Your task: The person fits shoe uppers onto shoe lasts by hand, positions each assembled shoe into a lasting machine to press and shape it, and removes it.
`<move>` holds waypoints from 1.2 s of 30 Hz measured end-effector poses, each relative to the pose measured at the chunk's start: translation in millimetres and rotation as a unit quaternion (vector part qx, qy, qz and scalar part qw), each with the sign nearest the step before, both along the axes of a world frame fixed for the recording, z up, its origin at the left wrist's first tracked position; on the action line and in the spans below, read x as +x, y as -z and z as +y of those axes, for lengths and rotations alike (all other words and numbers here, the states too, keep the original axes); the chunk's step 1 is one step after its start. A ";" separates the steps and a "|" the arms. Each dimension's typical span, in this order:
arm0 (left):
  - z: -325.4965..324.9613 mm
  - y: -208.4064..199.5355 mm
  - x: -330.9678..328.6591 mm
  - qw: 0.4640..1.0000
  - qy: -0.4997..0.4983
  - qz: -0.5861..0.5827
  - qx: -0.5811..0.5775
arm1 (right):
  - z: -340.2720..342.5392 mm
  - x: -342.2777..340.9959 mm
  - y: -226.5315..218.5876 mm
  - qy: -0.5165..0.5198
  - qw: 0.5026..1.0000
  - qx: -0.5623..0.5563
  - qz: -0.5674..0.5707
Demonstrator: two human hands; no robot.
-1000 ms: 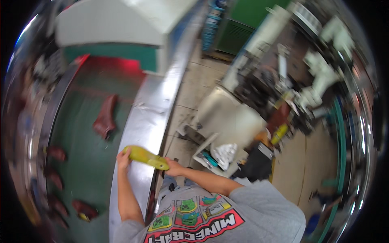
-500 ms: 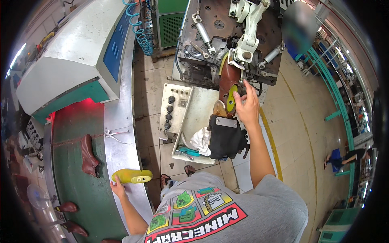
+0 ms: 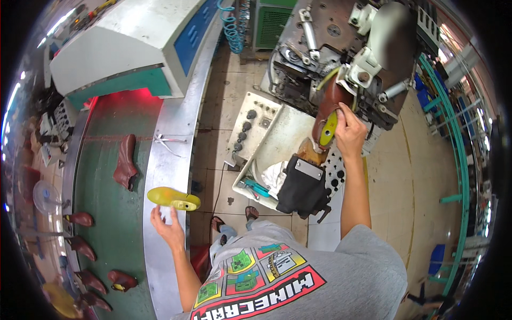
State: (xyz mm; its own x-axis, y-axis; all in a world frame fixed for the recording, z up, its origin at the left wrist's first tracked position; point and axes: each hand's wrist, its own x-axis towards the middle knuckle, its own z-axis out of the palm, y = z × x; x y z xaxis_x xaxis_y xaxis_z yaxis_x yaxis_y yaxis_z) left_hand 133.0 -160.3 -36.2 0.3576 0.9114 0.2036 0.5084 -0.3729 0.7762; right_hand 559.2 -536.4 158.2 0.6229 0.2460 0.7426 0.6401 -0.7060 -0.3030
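A yellow shoe last (image 3: 165,196) lies on the metal ledge to my left. Just on the near side of it, my left hand (image 3: 169,229) has its fingers apart; whether a fingertip touches the last is unclear. In the lasting machine (image 3: 368,69), a brown leather shoe upper (image 3: 326,104) sits over another yellow last (image 3: 329,128), whose top with a dark hole shows. My right hand (image 3: 351,133) is closed at the upper's right edge, thumb and fingers pinched together beside that last. The upper's far end is hidden under the machine's white clamp (image 3: 360,74).
Pliers (image 3: 169,141) rest on the metal ledge (image 3: 168,165). Beyond is a green conveyor (image 3: 106,218) with several brown uppers, running under a red-lit white housing (image 3: 122,48). A white tray (image 3: 290,128) holds a cloth and a teal tool; a black pad (image 3: 301,186) stands by it.
My left hand's fingers have spread and come off the yellow last, which now lies on the ledge. The right hand's fingers have closed at the upper's edge. The whole view has shifted.
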 end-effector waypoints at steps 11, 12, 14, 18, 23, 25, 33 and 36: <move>-55.6 -113.3 23.8 0.825 0.264 -0.247 -0.435 | 52.5 -111.7 -100.5 -0.360 0.753 0.292 0.467; -50.0 -131.1 23.8 0.767 0.352 -0.321 -0.431 | 77.8 -131.8 -77.4 -0.346 0.579 0.483 0.558; -41.2 -168.8 21.0 0.673 0.422 -0.458 -0.399 | 124.0 -173.4 -37.3 -0.362 0.456 0.554 0.595; -10.6 -238.1 -40.6 0.699 0.460 -0.472 -0.280 | 200.2 -269.8 19.4 -0.351 0.252 0.545 0.718; 0.1 -262.2 -115.2 0.756 0.301 -0.493 -0.308 | 265.8 -350.6 38.5 -0.318 0.137 0.479 0.806; 6.3 -256.4 -138.8 0.742 0.264 -0.539 -0.299 | 287.1 -371.8 43.0 -0.308 0.116 0.457 0.827; 22.1 -234.4 -202.1 0.795 0.174 -0.527 -0.243 | 363.4 -431.3 46.4 -0.278 0.077 0.366 0.885; 25.3 -235.7 -203.9 0.823 0.105 -0.525 -0.190 | 386.3 -440.7 56.0 -0.272 0.055 0.328 0.903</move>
State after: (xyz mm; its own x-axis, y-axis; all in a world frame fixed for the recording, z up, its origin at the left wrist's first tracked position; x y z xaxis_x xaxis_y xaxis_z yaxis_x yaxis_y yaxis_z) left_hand -70.9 -135.0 199.5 0.3247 0.9209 0.2156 -0.5613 0.0041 0.8276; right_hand 118.5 -150.1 102.2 -0.1407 0.8825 -0.4487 -0.9796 -0.1897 -0.0660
